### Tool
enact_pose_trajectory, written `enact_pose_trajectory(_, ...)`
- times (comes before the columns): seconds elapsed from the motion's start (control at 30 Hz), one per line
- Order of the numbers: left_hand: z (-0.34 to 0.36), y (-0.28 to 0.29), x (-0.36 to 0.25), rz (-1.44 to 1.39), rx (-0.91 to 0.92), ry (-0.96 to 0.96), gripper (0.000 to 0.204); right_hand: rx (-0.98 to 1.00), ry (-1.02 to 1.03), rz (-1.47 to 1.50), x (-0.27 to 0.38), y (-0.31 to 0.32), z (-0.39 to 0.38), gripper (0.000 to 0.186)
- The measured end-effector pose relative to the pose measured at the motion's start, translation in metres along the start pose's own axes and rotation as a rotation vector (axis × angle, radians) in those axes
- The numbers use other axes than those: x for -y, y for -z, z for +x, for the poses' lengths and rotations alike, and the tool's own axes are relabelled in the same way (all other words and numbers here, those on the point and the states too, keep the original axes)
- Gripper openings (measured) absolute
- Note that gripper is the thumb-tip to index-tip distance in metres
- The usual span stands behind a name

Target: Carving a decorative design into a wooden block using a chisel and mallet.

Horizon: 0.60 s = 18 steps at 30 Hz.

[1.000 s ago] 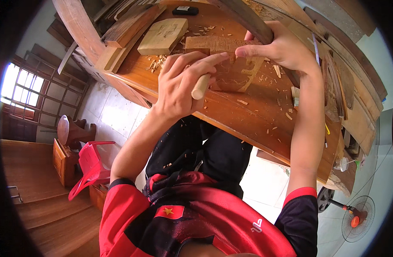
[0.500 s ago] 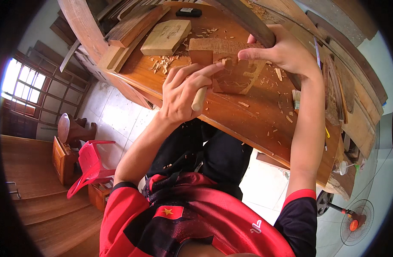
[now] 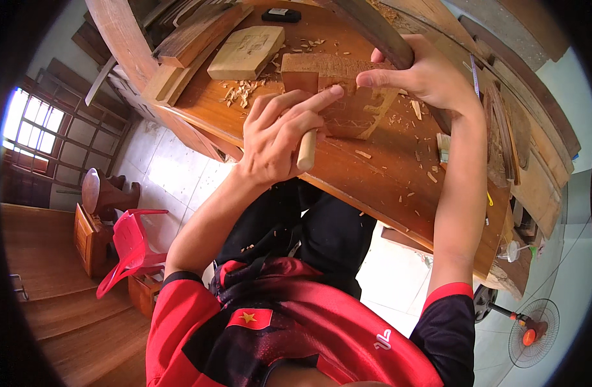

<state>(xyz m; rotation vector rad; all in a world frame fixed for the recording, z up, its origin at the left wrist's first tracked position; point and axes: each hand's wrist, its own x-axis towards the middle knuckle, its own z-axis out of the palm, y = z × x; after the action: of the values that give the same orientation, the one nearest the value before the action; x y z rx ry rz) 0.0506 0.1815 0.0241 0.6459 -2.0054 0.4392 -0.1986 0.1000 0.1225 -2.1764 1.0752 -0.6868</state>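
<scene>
A reddish-brown wooden block (image 3: 357, 116) with pencil lines and a notch in its upper edge stands near the bench's front edge. My left hand (image 3: 276, 132) is closed around a tool with a round, pale wooden handle (image 3: 306, 151); its working end is hidden. The left index finger stretches over the block to the notch. Wrapped round a dark bar (image 3: 380, 39) that slants in from the top is my right hand (image 3: 431, 74), its thumb against the block's upper right.
Shavings (image 3: 243, 92) lie scattered over the brown bench (image 3: 380, 187). Behind are a pale wood block (image 3: 247, 53), a black object (image 3: 281, 15) and stacked planks (image 3: 202, 35). A brush (image 3: 443, 148) lies by my right forearm. A pink chair (image 3: 131, 242) and fan (image 3: 533, 332) stand beyond.
The tool's handle has swung slightly right in my left hand. A pale chip by the left index fingertip no longer shows. The right hand keeps its grip, and the whole view has shifted slightly.
</scene>
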Motion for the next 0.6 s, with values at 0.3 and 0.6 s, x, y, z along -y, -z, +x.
enact_pose_trajectory(0.3,-0.003,-0.007,-0.006,0.058,-0.017,0.046,0.019,-0.001,-0.021,0.013,0.006,0.002,-0.003,0.049)
enact_pose_trajectory(0.6,-0.021,-0.011,0.002,0.077,-0.064,0.055,0.026,-0.009,0.012,-0.023,0.003,0.0,-0.002,0.051)
